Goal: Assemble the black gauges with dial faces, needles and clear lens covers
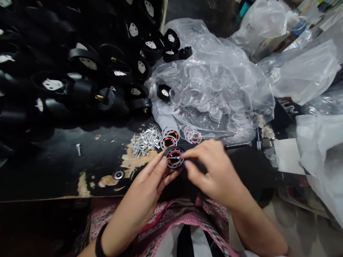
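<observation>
My left hand is closed round a small black pressure gauge, its thumb on the rim. The gauge's dial faces up, with a red, yellow and green scale and a white pointer across it. My right hand reaches in from the right. Its index fingertip touches the dial's right side near the pointer, the thumb stands a little apart from it, and the other fingers are curled. Just beyond the gauge lie a heap of loose white pointers and a fanned row of printed dial plates.
Many black gauge housings are piled at the back left. A clear plastic bag of transparent round covers lies behind my hands. A black rod, a small screwdriver and a white card are at right. A round part lies left.
</observation>
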The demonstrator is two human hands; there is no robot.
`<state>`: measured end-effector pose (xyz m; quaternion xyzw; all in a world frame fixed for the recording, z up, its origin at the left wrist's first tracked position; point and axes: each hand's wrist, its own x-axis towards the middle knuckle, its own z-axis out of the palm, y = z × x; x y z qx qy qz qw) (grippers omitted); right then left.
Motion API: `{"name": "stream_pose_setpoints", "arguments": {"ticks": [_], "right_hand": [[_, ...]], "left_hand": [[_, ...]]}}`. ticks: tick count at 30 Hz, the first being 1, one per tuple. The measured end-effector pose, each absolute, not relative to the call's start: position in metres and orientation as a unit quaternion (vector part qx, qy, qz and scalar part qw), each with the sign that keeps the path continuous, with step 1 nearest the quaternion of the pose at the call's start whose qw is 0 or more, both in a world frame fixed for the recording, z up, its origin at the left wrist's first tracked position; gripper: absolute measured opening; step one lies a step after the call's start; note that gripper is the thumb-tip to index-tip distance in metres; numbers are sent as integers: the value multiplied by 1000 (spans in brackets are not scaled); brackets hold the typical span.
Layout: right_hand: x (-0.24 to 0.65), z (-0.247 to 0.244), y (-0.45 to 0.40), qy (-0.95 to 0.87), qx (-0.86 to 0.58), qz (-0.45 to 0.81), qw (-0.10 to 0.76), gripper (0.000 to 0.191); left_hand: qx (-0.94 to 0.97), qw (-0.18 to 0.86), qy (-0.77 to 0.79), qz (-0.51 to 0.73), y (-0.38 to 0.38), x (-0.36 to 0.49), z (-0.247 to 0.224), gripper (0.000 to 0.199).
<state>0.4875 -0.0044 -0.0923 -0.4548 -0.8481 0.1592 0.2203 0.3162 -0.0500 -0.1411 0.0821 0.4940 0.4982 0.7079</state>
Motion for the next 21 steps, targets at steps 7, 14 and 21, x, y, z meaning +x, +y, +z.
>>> {"name": "stream_pose_setpoints", "arguments": {"ticks": [7,14,21], "right_hand": [[449,-111,1,-898,-414,82,123,19],[441,-107,-1,-844,-491,181,120,14],[466,-113,36,-790,-526,264,168,16]], "left_hand": [[132,681,512,506,-54,309,-152,35],[11,705,500,503,-55,320,-146,14],[92,678,500,530,-60,313,-159,31]]}}
